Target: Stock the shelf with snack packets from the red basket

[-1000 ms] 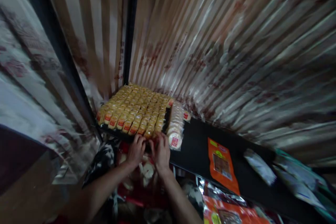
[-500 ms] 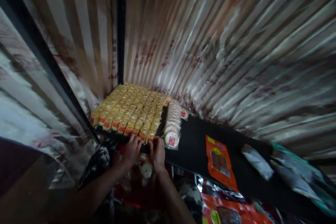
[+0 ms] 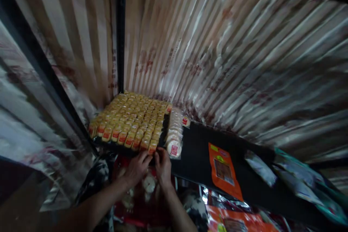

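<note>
Rows of yellow wrapped snacks [image 3: 127,116] with red labels stand close together at the shelf's left end. At the front of the rightmost row, my left hand [image 3: 138,168] has its fingers bent together against the lower edge of a wrapped yellow snack [image 3: 152,146]. My right hand [image 3: 163,166] is at the same snack's right side, thumb and fingers curled in near it. Dim light and blur hide the exact grip. Just right of my right hand lies a row of round white wrapped cakes [image 3: 174,148] with a red print.
On the black shelf [image 3: 191,152], an orange packet [image 3: 223,170], a white packet [image 3: 260,167] and green-edged bags [image 3: 307,185] lie to the right. A red container [image 3: 141,206] with pale round items is below my hands. Striped plastic-covered walls and a dark post [image 3: 121,36] border the shelf.
The view has shifted slightly, so the shelf and its goods sit lower and further left. My hands have drawn slightly back from the snack rows, with fingertips now at the front edge.
</note>
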Demonstrator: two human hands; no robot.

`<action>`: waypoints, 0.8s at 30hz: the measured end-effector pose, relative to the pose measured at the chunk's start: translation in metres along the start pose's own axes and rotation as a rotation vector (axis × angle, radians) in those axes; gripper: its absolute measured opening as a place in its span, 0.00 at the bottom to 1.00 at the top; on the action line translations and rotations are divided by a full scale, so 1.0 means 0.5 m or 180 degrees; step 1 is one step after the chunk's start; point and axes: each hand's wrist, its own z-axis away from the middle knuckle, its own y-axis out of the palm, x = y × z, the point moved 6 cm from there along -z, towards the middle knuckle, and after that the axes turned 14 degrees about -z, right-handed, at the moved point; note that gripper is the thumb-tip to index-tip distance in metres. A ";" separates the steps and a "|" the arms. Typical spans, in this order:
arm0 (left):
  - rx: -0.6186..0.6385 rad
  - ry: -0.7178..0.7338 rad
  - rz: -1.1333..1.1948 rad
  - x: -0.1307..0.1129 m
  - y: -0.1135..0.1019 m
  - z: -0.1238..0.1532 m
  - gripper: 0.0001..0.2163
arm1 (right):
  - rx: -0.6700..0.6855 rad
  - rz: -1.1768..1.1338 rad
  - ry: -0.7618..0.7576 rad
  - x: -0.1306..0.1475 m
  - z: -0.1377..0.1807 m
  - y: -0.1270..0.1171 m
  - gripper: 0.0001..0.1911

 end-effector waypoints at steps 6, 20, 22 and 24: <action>0.0267 0.0146 0.0018 -0.012 0.028 0.019 0.23 | -0.0008 0.0361 -0.0271 0.013 -0.079 -0.055 0.15; -0.0313 0.0053 -0.0186 -0.004 0.059 0.032 0.19 | 0.0692 0.2459 -0.0416 -0.066 -0.583 0.014 0.20; -0.0412 0.0099 -0.0281 -0.001 0.060 0.036 0.18 | 0.0781 0.2598 -0.0290 -0.087 -0.603 0.033 0.19; -0.0518 0.0154 -0.0344 -0.001 0.056 0.037 0.17 | 0.0731 0.2657 -0.0249 -0.100 -0.611 0.041 0.17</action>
